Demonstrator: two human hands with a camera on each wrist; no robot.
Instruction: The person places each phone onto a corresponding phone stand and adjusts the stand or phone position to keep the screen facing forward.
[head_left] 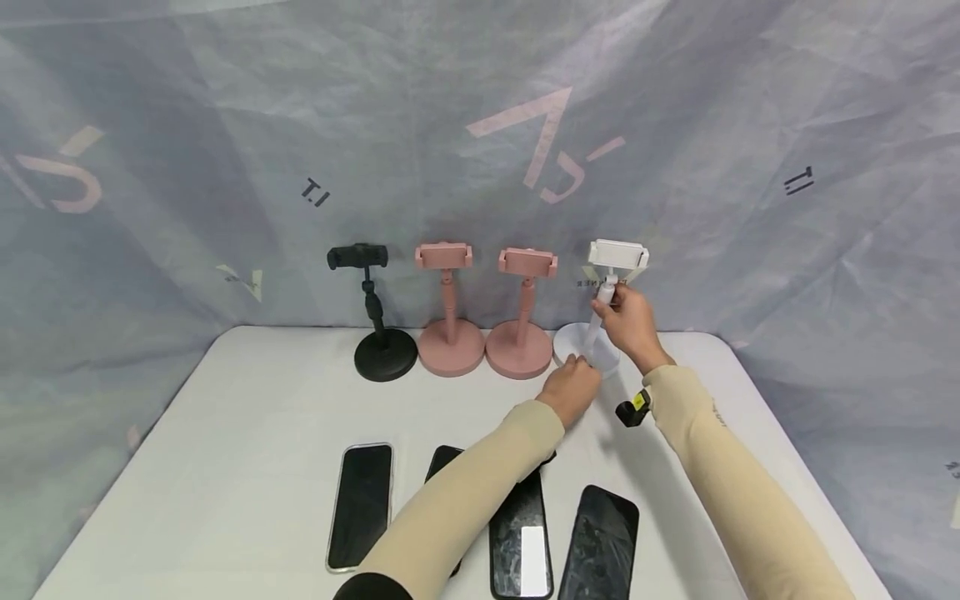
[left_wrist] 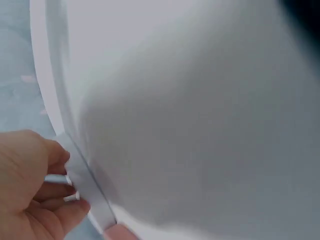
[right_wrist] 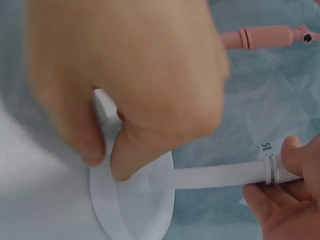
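Observation:
A white phone stand is upright at the table's back right, its clamp on top and round base below. My right hand grips its pole just under the clamp, thumb on one side and fingers on the other. Down at the stand's foot, my left hand pinches the rim of the round base. In the left wrist view, the thumb and fingers of that hand hold the base edge. Part of the base is hidden behind the left hand.
Left of it stand two pink phone stands and a black phone stand. Several phones lie on the white table; my left sleeve covers some partly. A grey cloth hangs behind the table.

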